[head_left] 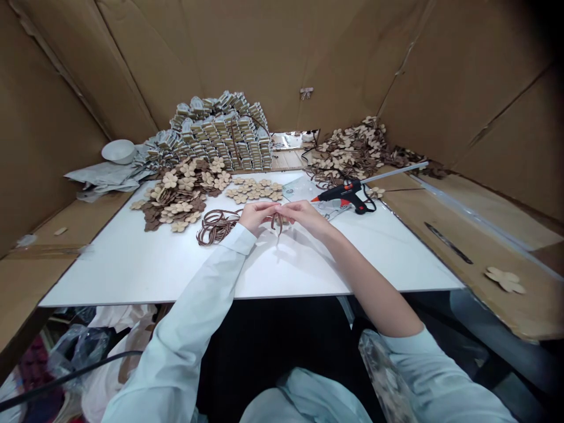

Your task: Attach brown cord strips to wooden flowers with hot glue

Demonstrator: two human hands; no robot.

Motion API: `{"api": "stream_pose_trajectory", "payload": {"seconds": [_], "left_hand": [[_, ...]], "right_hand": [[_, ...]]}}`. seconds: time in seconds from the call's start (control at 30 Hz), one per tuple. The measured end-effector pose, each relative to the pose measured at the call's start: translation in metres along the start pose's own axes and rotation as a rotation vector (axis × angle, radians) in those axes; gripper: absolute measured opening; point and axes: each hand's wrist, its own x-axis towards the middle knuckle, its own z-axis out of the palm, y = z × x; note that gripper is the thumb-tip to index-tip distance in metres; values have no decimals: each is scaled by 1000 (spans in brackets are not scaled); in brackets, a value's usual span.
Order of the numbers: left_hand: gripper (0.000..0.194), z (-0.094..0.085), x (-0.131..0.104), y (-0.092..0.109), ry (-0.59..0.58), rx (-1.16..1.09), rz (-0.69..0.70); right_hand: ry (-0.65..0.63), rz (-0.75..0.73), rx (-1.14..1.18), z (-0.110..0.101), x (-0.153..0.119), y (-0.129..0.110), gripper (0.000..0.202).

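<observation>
My left hand (259, 216) and my right hand (305, 216) meet over the white tabletop, fingertips pinched together. Between them they grip a brown ribbon (276, 222) with a pale edge, which hangs in a small loop below the fingers. Part of a beige piece shows under my right fingers, mostly hidden. Left of my left hand lies a loose coil of the same ribbon (215, 226). A black glue gun (346, 194) with an orange nozzle rests to the right, a long glue stick (396, 171) sticking out of its back. Just beyond my hands, beige felt flowers (254, 190) lie in rows.
A heap of brown and beige flowers (180, 191) covers the left side; another heap (352, 150) sits back right. Stacked small bundles (224, 132) stand behind. A white bowl (118, 151) is at far left. On the right cardboard lie a dark blade-like tool (448, 242) and one flower (504, 279).
</observation>
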Motion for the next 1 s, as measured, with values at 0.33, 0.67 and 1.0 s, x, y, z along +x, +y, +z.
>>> {"api": "stream_pose_trajectory", "payload": {"seconds": [0.33, 0.67, 1.0], "left_hand": [[32, -6, 7, -8, 122, 4, 28], [28, -4, 6, 0, 275, -182, 73], [27, 0, 3, 2, 273, -152, 115]], "right_hand": [[45, -58, -263, 9, 1, 16, 38], [-174, 250, 94, 11, -4, 5, 31], [-265, 232, 74, 7, -4, 8, 27]]}}
